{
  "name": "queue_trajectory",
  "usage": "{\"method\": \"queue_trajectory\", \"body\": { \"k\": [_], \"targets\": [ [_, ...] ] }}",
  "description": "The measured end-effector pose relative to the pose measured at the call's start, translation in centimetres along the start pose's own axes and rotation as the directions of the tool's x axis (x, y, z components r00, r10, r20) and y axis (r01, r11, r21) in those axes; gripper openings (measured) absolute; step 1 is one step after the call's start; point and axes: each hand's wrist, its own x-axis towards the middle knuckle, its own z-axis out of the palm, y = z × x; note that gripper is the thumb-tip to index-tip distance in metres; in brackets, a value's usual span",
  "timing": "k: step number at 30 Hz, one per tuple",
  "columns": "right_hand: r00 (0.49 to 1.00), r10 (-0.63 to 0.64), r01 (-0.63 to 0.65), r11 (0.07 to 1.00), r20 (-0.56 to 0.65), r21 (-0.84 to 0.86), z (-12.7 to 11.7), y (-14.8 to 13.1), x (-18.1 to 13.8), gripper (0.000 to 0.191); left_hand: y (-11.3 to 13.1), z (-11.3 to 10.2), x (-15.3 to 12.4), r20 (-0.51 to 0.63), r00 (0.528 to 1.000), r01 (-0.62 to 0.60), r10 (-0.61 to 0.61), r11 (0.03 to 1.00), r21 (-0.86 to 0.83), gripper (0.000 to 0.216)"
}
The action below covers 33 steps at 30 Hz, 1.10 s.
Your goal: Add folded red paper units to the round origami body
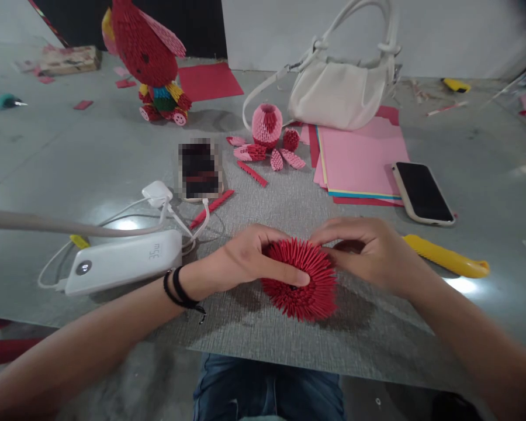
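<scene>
A round, spiky red 3D origami piece (pixel 304 301), built of many folded paper units, is held just over the near part of the table. My left hand (pixel 252 257) grips it from the left, thumb laid across its face and the other fingers behind. At its upper right rim, my right hand (pixel 372 254) has thumb and index finger pinched against the paper points; the exact unit between them is hidden. Beyond the hands stand a pink and red origami body (pixel 267 126) and loose petal-like pieces (pixel 251 153).
An origami doll (pixel 151 70) and a white handbag (pixel 342 88) stand at the back. Pink paper sheets (pixel 362 155) and a phone (pixel 425 193) lie right, above a yellow cutter (pixel 451 257). A power bank (pixel 125 263) with cables and another phone (pixel 199 169) lie left.
</scene>
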Motion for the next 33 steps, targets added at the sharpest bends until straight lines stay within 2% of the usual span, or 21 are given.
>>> {"method": "queue_trajectory", "body": {
  "k": [8, 10, 12, 15, 19, 22, 26, 33],
  "targets": [
    [0.997, -0.032, 0.030, 0.999, -0.073, -0.028, 0.0, 0.1, 0.0, 0.012, -0.3, -0.3, 0.1, -0.017, 0.999, -0.031, 0.031, 0.999, -0.016, 0.023],
    [0.995, -0.005, 0.006, 1.000, -0.097, 0.011, -0.1, 0.0, -0.1, 0.008, -0.4, -0.2, 0.1, -0.024, 0.999, -0.030, 0.029, 0.999, -0.018, 0.022],
    [0.984, 0.034, -0.022, 0.998, -0.176, 0.067, -0.4, -0.3, -0.1, 0.004, -0.4, -0.2, 0.1, -0.048, 0.998, -0.043, 0.042, 0.999, -0.021, 0.019],
    [0.964, 0.107, -0.053, 0.974, -0.245, 0.218, -1.0, -0.3, -0.1, 0.008, -0.2, -0.1, 0.1, -0.120, 0.989, -0.089, 0.086, 0.996, -0.022, 0.017],
    [0.976, 0.202, -0.140, 0.872, -0.084, 0.470, -1.2, 0.5, 0.0, 0.013, 0.0, -0.1, 0.1, -0.209, 0.972, -0.112, 0.111, 0.994, 0.006, 0.021],
    [0.970, 0.244, -0.204, 0.797, 0.005, 0.569, -0.9, 1.0, 0.2, 0.015, -0.1, -0.1, 0.1, -0.187, 0.975, -0.122, 0.121, 0.993, 0.009, 0.022],
    [0.955, 0.283, -0.277, 0.763, 0.084, 0.584, -0.7, 0.9, 0.2, 0.018, -0.2, -0.1, 0.1, -0.150, 0.980, -0.133, 0.133, 0.991, 0.006, 0.021],
    [0.936, 0.317, -0.345, 0.743, 0.153, 0.573, -0.8, 0.9, 0.2, 0.019, -0.1, -0.1, 0.0, -0.137, 0.985, -0.101, 0.107, 0.994, 0.049, 0.020]
  ]
}}
